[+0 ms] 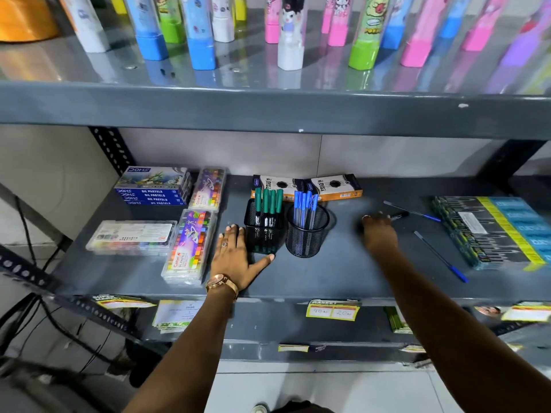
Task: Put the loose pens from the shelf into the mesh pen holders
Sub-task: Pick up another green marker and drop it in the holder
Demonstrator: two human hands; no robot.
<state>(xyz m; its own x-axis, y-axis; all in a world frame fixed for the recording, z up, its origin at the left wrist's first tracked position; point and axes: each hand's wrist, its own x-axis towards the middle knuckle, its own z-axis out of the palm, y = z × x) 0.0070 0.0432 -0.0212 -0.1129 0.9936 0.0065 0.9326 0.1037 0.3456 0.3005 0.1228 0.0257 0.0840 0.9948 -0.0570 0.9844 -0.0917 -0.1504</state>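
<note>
On the grey middle shelf (343, 278), centre: two black mesh holders standing side by side, close together.
- Square holder (262, 231), at 9 o'clock of its neighbour: holds four green-capped markers (268, 204), upright.
- Round holder (307, 234): holds a cluster of blue-capped pens (304, 205), upright.

Loose stock, at 3 o'clock of the round holder, lying flat on the shelf:
- Black marker (399, 216), just beside the right fingertips; contact cannot be told because of blur.
- Blue pen (413, 212), slim, lying beyond the marker.
- Second blue pen (441, 257), nearer the shelf front, well apart from the hand.

Hands:
- Left hand (238, 254): flat on the shelf, fingers spread, palm down, touching the left side of the square holder; thumb reaching across below it. Ring and wristwatch (222, 284) worn.
- Right hand (378, 231): back uppermost, fingers extended toward the black marker; whether it grips anything cannot be told.

Surrounding goods: oil pastel boxes (155, 186) at 9 o'clock; orange-and-black pencil boxes (310, 186) at 12 o'clock behind the holders; stacked packs (492, 231) at 3 o'clock.
</note>
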